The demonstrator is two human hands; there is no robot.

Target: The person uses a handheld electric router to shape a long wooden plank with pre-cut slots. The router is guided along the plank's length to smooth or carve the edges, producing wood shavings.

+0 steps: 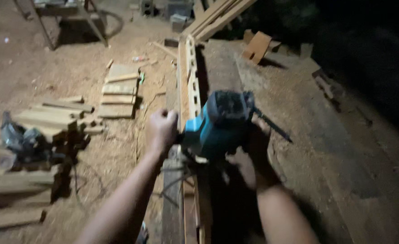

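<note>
Both hands steady a teal power tool (217, 124) on the long timber (188, 77): left hand (162, 129) fisted on its side handle, right hand (253, 149) wrapped behind it.

- The floor (59, 68) is bare dirt covered in sawdust, pretty messy.
- Short cut wood blocks (118, 92) lie side by side on it, middle left.
- A bigger stack of planks (50, 118) sits further left, with a dark power tool (21, 142) resting on top.
- A long notched beam (188, 86) on edge runs up the middle, next to a wide dusty slab (271, 104).
</note>
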